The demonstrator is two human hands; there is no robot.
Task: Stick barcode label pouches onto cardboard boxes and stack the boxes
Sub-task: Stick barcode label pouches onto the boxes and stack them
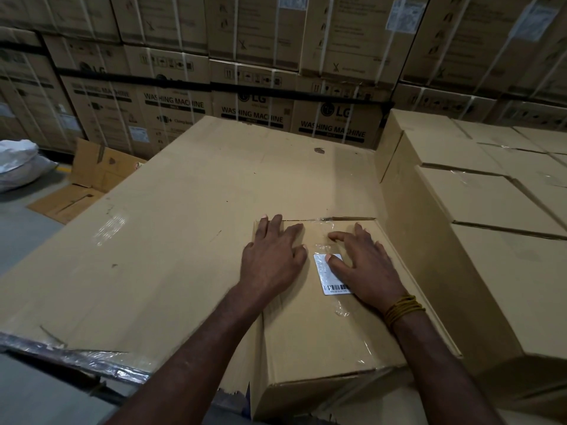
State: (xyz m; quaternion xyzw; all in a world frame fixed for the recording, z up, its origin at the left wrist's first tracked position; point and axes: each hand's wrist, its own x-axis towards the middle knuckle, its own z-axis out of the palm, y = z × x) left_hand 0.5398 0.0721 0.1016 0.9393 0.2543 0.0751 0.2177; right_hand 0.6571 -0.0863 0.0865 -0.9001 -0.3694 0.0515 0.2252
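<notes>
Head view: both hands lie flat, fingers spread, on the cardboard box (322,329) at 6 o'clock. Left hand (273,256) presses bare cardboard; right hand (365,265) presses the barcode label pouch (334,279), thumb on it. Stacked boxes (491,204) stand at 3 o'clock.

Small brown cardboard box (322,329) sits at 6 o'clock on a wide flat cardboard sheet (171,216). Clear plastic barcode label pouch (333,276) lies on its top, between left hand (271,256) and right hand (366,265), both flat on the box. Stack of taped cardboard boxes (478,197) at 3 o'clock. Strapped washing-machine cartons (251,96) at 12. White plastic sack (18,164) at 9.
</notes>
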